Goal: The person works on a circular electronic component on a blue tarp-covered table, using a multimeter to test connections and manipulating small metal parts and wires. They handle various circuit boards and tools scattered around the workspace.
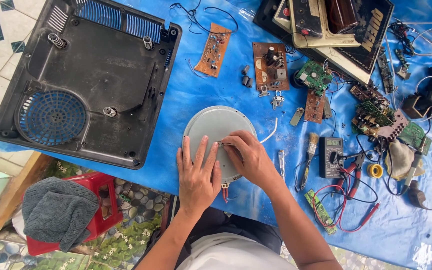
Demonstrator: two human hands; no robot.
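Observation:
A round grey metal disc (pixel 213 125) lies on the blue sheet (pixel 186 100) near the front edge, with red leads sticking out beneath it. My left hand (pixel 197 172) rests flat on the disc's near side, fingers spread. My right hand (pixel 246 155) is curled over the disc's right part, its fingertips pinched on something small at the middle; what it pinches is too small to tell. A white wire (pixel 271 132) curves away from the disc to the right.
A black plastic appliance base (pixel 88 75) with a fan grille and springs fills the left. Brown circuit boards (pixel 271 65), a brush (pixel 310 155), a multimeter (pixel 331 157) with red leads, pliers, solder and more boards crowd the right. A red stool with a grey towel (pixel 58 210) stands below left.

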